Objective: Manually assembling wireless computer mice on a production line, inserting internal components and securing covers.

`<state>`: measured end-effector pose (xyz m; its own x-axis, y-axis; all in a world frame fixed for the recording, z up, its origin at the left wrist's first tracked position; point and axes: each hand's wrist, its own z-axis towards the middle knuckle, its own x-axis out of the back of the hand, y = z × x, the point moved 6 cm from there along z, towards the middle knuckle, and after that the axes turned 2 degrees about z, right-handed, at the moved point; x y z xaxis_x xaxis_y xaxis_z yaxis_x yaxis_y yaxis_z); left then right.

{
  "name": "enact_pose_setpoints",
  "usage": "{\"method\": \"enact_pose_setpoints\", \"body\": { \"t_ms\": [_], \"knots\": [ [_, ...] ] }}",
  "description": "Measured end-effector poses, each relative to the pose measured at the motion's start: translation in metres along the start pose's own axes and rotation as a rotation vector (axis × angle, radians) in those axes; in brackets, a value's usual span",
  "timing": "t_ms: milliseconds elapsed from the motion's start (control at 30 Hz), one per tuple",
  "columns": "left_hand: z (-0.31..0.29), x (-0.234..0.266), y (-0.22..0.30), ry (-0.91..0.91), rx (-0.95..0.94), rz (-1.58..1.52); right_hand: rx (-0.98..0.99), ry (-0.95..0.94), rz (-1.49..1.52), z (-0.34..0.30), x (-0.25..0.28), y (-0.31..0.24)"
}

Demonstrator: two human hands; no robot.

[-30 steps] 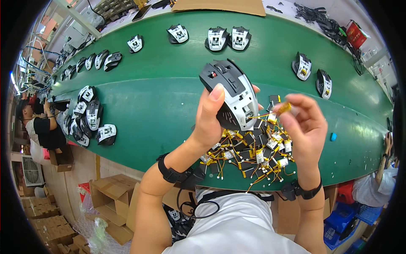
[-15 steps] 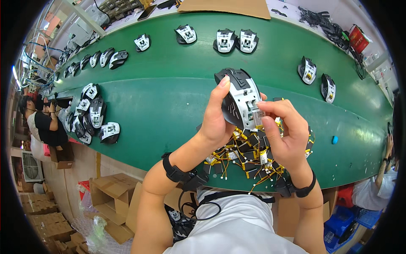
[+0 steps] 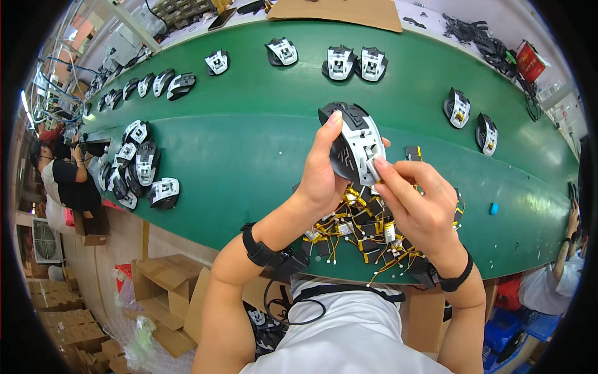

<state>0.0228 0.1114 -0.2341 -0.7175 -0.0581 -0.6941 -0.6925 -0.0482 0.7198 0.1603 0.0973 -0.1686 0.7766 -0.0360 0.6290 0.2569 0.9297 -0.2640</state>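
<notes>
My left hand [image 3: 324, 159] is wrapped round a black and white computer mouse [image 3: 357, 138], its white underside turned up and tilted. With thumb and fingers pinched, my right hand [image 3: 420, 196] presses a small silver battery [image 3: 372, 167] at the opening in the lower part of that underside. The fingertips cover much of the battery, so how deep it sits cannot be seen. Beneath both hands lies a heap of small battery packs [image 3: 389, 232] with thin wires and white plugs, on the green table [image 3: 224, 156].
A pile of mice [image 3: 146, 162] sits at the left. Other mice [image 3: 339, 62] stand along the far side, with two more mice [image 3: 487, 134] at the right. A blue lump [image 3: 494, 209] lies on the right. Cardboard boxes [image 3: 165, 280] are on the floor. People work at both sides.
My right fingers have moved up and inward against the mouse, and the battery's flat label face no longer shows. My left hand keeps its hold on the mouse.
</notes>
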Motion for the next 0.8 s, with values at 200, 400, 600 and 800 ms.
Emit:
{"method": "enact_pose_setpoints", "body": {
  "t_ms": [200, 400, 600, 800],
  "knots": [
    [0.001, -0.002, 0.000, -0.028, -0.007, 0.042, -0.013, 0.017, 0.045, 0.007, 0.004, 0.002],
    [0.000, -0.002, 0.000, -0.114, 0.011, 0.163, -0.070, -0.059, 0.178, 0.013, 0.007, 0.009],
    [0.000, -0.005, -0.007, -0.167, 0.048, 0.136, -0.103, 0.000, 0.146, 0.008, 0.004, 0.012],
    [0.000, 0.002, -0.012, -0.028, 0.050, 0.054, 0.134, -0.106, -0.014, 0.012, 0.008, -0.006]
  ]
}}
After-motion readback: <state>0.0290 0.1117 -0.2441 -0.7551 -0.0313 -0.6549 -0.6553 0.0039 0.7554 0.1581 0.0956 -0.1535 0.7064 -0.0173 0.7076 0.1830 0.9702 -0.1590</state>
